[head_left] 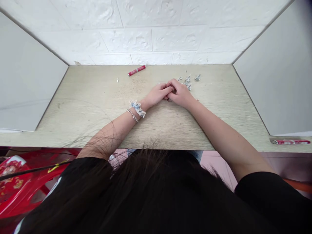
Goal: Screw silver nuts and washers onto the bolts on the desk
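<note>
My left hand (158, 94) and my right hand (179, 93) meet over the middle of the tabletop, fingers closed and touching each other. A small, dark, shiny bit shows between and under the fingers, too covered to name. Just beyond my right hand lies a little heap of small silvery metal fittings (188, 82), which look like screws or hooks, partly hidden by that hand. One more metal fitting (198, 77) sits apart to the right. A pale blue frayed scrunchie (137, 109) and a silver chain bracelet (133, 116) are on my left wrist.
The pale wooden tabletop (85, 107) ends at a white brick-pattern wall (156, 39), between grey side panels. A red tube (136, 70) lies at the back, another red tube (290, 142) at the front right edge. A red plastic chair (36, 182) stands below left.
</note>
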{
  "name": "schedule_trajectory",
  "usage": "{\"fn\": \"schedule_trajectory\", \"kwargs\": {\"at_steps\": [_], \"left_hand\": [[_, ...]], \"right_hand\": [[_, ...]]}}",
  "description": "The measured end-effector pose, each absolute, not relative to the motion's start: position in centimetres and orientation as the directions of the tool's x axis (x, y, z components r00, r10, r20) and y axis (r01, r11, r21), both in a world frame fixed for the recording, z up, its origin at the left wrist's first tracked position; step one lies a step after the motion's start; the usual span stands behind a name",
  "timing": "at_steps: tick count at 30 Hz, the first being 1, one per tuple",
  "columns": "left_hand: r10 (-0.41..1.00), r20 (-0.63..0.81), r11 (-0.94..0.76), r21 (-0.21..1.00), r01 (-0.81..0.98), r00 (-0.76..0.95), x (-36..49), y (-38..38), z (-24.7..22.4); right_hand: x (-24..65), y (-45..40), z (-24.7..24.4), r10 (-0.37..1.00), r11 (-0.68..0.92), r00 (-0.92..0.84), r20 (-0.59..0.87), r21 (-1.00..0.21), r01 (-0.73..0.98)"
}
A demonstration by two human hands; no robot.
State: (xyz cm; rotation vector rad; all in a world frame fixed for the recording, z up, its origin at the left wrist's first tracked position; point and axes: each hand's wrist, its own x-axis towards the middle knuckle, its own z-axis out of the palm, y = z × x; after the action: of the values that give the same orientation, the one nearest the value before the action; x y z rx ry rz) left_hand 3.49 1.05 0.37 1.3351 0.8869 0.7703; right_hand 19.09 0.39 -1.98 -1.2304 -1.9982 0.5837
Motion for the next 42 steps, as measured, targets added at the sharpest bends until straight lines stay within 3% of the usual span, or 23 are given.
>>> {"fn": "schedule_trajectory", "kwargs": {"at_steps": [11,21,34,42], "left_hand": [[0.895,-0.158,0.217,0.972,-0.096,0.417,3.2,1.2,0.7],[0.927,-0.183,0.25,0.952,-0.174,0.328,3.0,2.1,0.0],[0.89,-0.218,0.31,0.933,-0.181,0.4,3.0,1.4,0.9],[0.889,-0.218,0.304,0.939,-0.161,0.403,3.2,1.5,0.8]], "right_hand": [[18.9,1.3,-2.7,0.84,0.522,-0.255,0.479,-0.583,0.622],[19.3,1.5,-2.9,0.829,0.503,-0.147,0.54,-0.603,0.619],[19.5,2.2,-4.2,0.746,0.604,-0.194,0.637,-0.525,0.599],[19.6,2.2,-4.0,0.763,0.601,-0.263,0.591,-0.495,0.628]]}}
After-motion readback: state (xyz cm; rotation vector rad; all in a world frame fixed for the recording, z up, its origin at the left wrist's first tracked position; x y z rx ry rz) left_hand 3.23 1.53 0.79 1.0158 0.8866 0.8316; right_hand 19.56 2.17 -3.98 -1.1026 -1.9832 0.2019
